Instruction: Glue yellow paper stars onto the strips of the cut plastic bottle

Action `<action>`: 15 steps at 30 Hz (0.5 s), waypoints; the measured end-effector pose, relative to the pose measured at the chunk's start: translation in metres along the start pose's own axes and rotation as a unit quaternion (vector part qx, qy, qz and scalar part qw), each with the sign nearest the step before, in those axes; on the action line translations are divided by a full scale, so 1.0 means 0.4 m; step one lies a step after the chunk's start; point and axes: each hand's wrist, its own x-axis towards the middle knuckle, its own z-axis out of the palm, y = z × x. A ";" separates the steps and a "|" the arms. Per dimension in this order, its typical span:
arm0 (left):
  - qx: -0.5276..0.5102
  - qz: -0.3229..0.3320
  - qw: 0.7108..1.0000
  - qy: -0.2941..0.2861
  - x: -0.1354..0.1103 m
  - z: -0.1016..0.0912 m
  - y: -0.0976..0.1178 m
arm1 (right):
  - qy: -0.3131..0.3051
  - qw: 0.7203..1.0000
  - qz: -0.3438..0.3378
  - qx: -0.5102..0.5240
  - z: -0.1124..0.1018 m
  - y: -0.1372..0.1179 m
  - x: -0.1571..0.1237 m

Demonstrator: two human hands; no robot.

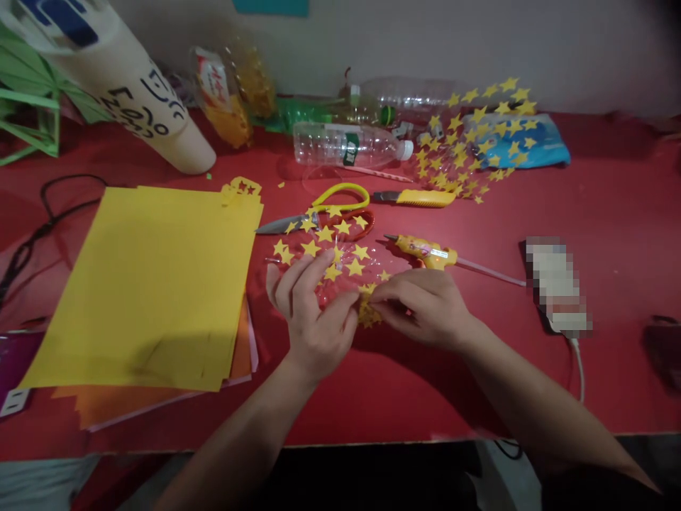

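A clear plastic piece (344, 250) dotted with yellow paper stars lies on the red table in front of me. My left hand (313, 312) rests over its near side, fingers spread and bent, the thumb reaching toward a small pile of yellow paper stars (368, 316). At that pile, the fingertips of my right hand (420, 305) are pinched together on what looks like a star, mostly hidden by the fingers. Just beyond lie scissors (340, 206) with yellow and red handles. A yellow glue gun (425, 250) with a clear glue stick sits behind my right hand.
Yellow paper sheets (154, 284) are stacked at left. A yellow utility knife (418, 198), a plastic bottle (345, 145) and another star-covered clear piece (457, 152) lie farther back. A tall tumbler (138, 99) stands back left; a phone (556, 284) with a cable lies right.
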 end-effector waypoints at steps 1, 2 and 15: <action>0.001 0.001 1.000 0.000 0.000 0.000 0.000 | 0.000 1.000 0.005 0.002 0.001 -0.001 0.001; 0.001 0.003 1.000 0.002 0.000 0.000 0.001 | 0.002 1.000 0.012 0.004 0.003 -0.002 0.001; -0.012 0.008 1.000 -0.007 0.001 0.000 0.003 | -0.015 0.987 0.153 0.044 0.005 -0.024 0.007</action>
